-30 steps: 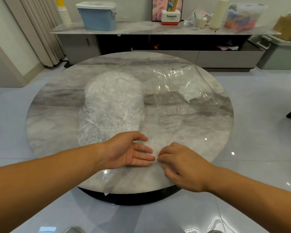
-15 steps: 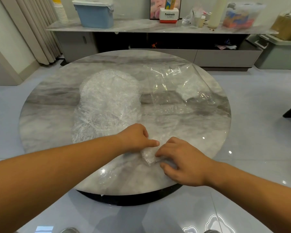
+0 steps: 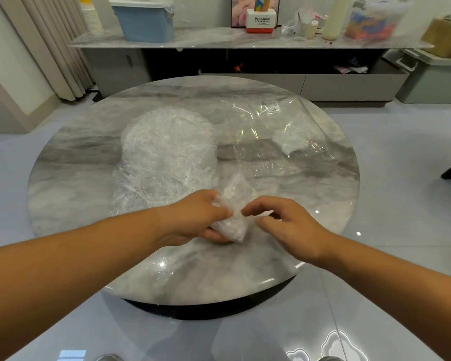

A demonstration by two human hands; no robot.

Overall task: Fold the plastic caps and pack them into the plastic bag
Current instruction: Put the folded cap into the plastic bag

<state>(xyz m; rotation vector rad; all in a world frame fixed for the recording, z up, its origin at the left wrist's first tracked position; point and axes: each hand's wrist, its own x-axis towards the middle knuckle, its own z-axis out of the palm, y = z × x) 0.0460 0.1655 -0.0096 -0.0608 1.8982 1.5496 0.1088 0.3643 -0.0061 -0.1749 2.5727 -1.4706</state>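
A folded clear plastic cap (image 3: 233, 212) is lifted just above the near part of the round marble table (image 3: 76, 183). My left hand (image 3: 195, 217) grips it from below and from the left. My right hand (image 3: 287, 225) is just to its right, fingers loosely curled, index fingertip touching the cap's edge. A pile of crinkled plastic caps (image 3: 167, 155) lies left of centre. A clear plastic bag (image 3: 268, 142) lies flat to the right, with a folded cap (image 3: 290, 138) inside it.
Behind the table runs a low cabinet (image 3: 245, 40) carrying a blue lidded bin (image 3: 146, 19), a stack of paper cups (image 3: 91, 16) and other clutter. A grey storage box (image 3: 432, 76) stands on the floor at the right. Glossy tiled floor surrounds the table.
Both hands were pressing a cap flat on the table. My left hand has since closed on the folded cap and raised it off the surface, while my right hand loosened its hold.
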